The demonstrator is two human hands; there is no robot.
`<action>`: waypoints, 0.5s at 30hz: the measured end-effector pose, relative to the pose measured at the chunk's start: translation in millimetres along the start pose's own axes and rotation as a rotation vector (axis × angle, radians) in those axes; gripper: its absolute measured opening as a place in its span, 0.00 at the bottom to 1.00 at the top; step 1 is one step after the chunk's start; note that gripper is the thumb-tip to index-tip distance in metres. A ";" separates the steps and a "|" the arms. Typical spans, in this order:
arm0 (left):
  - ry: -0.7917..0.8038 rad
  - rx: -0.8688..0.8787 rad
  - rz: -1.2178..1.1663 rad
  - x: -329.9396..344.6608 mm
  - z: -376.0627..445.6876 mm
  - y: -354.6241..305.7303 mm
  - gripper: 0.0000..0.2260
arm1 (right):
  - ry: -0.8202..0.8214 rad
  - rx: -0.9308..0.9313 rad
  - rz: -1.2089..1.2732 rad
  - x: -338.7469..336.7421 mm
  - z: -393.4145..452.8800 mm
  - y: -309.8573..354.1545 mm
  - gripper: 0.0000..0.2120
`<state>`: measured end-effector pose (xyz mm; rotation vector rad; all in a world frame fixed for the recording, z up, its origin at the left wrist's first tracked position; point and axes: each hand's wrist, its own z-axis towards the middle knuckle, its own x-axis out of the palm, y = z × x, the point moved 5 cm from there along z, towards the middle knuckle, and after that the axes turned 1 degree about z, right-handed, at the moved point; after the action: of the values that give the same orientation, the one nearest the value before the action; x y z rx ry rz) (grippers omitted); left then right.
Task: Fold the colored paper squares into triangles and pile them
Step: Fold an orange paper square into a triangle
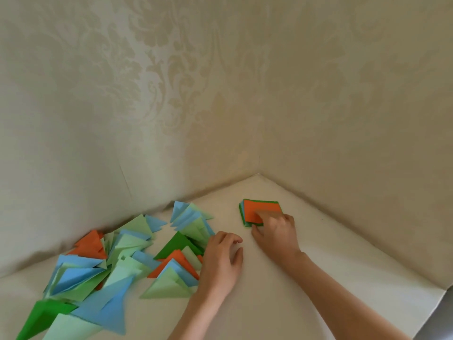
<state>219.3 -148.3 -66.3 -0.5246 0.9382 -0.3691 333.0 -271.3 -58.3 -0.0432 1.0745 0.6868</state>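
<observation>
A small stack of paper squares point(255, 211), orange on top with green and blue edges below, lies near the table's back corner. My right hand point(277, 231) rests on its near right part, a finger lying on the orange sheet and the thumb at the stack's front edge. A spread pile of folded triangles point(122, 256) in light green, blue, orange and dark green covers the left of the table. My left hand point(220, 261) hovers by the pile's right edge with relaxed fingers, holding nothing.
The white table point(306, 278) fits into a corner between two patterned beige walls point(171, 94). Its right edge point(436, 303) drops off at the lower right. Bare surface lies between the stack and the triangles.
</observation>
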 end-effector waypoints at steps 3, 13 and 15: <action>-0.001 -0.003 -0.010 0.4 -0.1 0.5 0.07 | 0.032 -0.010 -0.085 8.9 3.4 -2.0 0.13; 0.009 0.007 -0.010 0.8 -0.6 -0.3 0.07 | -0.048 -0.070 0.017 2.7 1.9 8.3 0.04; 0.013 0.001 -0.018 0.6 -0.8 1.0 0.07 | -0.021 -0.044 0.098 -1.4 0.7 5.4 0.02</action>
<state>219.0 -148.0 -67.6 -0.5310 0.9463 -0.3899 330.3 -267.4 -55.2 -0.0212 1.0470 0.7977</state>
